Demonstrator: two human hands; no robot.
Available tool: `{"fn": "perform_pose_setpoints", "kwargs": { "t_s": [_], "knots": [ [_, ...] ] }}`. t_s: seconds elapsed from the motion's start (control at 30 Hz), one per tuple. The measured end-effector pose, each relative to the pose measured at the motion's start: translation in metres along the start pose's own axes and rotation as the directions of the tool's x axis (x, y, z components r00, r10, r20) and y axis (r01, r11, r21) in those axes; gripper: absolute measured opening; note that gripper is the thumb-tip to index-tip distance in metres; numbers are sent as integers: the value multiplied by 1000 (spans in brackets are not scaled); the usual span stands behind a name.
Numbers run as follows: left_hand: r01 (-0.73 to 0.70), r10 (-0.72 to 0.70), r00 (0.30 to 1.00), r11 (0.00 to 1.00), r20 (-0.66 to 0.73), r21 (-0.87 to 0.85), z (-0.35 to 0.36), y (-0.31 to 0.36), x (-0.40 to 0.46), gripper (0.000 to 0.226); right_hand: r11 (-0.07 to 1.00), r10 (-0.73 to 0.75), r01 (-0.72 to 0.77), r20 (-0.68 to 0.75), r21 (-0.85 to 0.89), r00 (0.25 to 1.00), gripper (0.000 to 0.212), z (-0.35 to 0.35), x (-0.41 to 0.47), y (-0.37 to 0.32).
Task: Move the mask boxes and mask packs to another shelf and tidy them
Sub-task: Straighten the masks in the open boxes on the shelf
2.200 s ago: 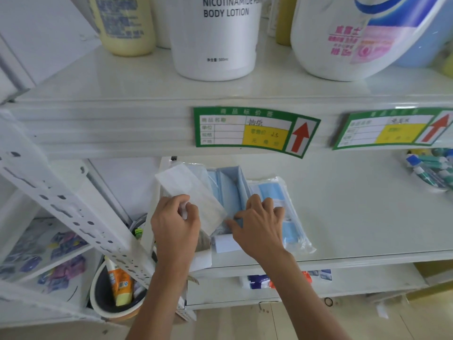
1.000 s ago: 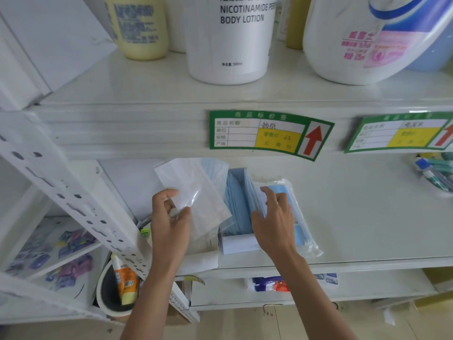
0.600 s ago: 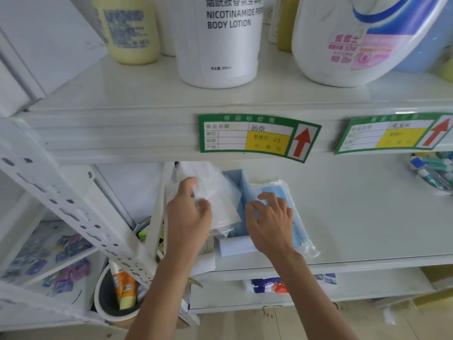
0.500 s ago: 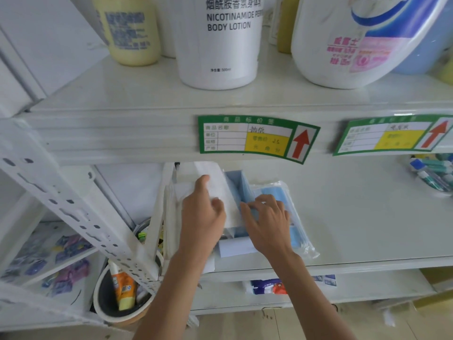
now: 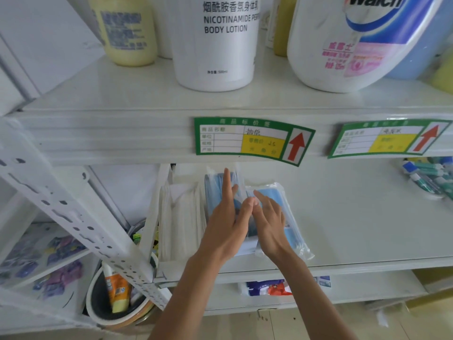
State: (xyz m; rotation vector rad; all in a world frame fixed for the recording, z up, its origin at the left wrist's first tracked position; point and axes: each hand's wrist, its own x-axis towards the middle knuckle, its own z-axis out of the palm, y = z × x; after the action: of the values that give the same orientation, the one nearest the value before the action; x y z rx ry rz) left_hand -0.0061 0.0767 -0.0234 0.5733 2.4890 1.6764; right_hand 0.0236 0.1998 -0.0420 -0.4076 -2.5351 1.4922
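While I am standing at the white shelf point(image 5: 343, 229), these items are showing.

Item 1: my left hand point(image 5: 225, 227), fingers straight and spread, is lying flat on an upright blue mask pack point(image 5: 215, 190) in the middle of the row, index finger reaching toward the far side.

Item 2: my right hand point(image 5: 269, 224), fingers extended and relaxed, is resting on the blue mask pack in clear wrap point(image 5: 286, 217) lying flat just right of the upright one. The thumbs of both hands are almost meeting; I cannot tell whether they are touching.

Item 3: white mask packs point(image 5: 181, 222) are standing on edge at the left end of the same shelf, just beside the shelf upright, touching the blue upright pack.

Item 4: a white box edge point(image 5: 245, 249) is showing under my hands at the near side of the shelf.

Item 5: the upper shelf is carrying a body lotion bottle point(image 5: 218, 42), a yellow bottle point(image 5: 125, 30) to its left and a large white jug point(image 5: 348, 42) to its right.

Item 6: two green price labels point(image 5: 252, 141) are sitting on the upper shelf's front edge.

Item 7: toothbrushes point(image 5: 429, 175) are lying at the far right of the mask shelf, well apart from the masks.

Item 8: a bowl with a tube point(image 5: 115, 290) is sitting low on the left.
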Motion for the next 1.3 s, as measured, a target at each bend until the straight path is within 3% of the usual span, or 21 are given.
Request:
{"fn": "perform_pose_setpoints", "kwargs": {
  "t_s": [0.03,0.07,0.17,0.23,0.37,0.47,0.53,0.67,0.77,0.83,0.9,0.97,1.03,1.1,1.2,1.27,1.3],
  "knots": [
    [-1,1,1000,1000,24,-20,-1,-3,-1,74,1000,3,-3,31,-8,1000,85,-2,1,0],
    [1,1,999,999,49,-32,-2,-4,-1,73,1000,2,-1,66,-5,998,80,-3,2,0],
    [-4,5,998,1000,62,-20,-5,-8,-2,77,995,12,-24,121,94,993,36,-4,4,-3],
    [-25,25,1000,998,0,59,-8,-15,-4,79,980,7,-26,94,197,996,37,-1,4,0],
    [-54,74,992,982,-105,183,-13,-26,-3,57,941,96,-106,47,321,994,35,2,4,0],
    [-122,145,988,952,-62,280,-12,-27,0,49,919,130,-149,76,366,989,34,1,4,2],
    [-133,160,985,934,-56,330,-12,-26,6,31,906,163,-184,88,380,983,35,1,6,6],
    [-107,187,968,912,-169,395,-19,-18,21,10,893,229,-242,81,379,970,39,1,9,11],
    [-73,243,932,852,-269,519,-29,-10,29,8,930,166,-173,49,324,985,46,3,6,9],
    [-62,294,903,809,-312,584,-32,-7,28,10,996,26,-23,-23,90,999,43,7,4,12],
    [-111,350,897,768,-268,630,-28,-8,22,11,978,-66,55,-48,-202,997,33,14,5,15],
    [-200,381,912,739,-155,644,-20,-10,11,13,970,-85,65,-78,-233,993,30,17,7,15],
    [-246,354,934,748,-56,616,-15,-13,2,13,984,-86,65,-123,-163,989,30,16,10,14],
    [-201,266,963,809,-39,552,-15,-14,-2,18,991,-75,58,-142,-119,987,28,11,13,12],
    [28,27,980,962,-196,270,-18,-6,4,37,995,-80,67,-170,-78,982,24,3,15,7],
    [184,-143,959,971,-244,154,-22,-2,17,48,994,-99,87,-225,-66,969,22,0,14,3],
    [238,-206,951,964,-231,118,-22,-2,22,44,994,-102,90,-249,-57,963,19,0,14,1]
  ]
}}
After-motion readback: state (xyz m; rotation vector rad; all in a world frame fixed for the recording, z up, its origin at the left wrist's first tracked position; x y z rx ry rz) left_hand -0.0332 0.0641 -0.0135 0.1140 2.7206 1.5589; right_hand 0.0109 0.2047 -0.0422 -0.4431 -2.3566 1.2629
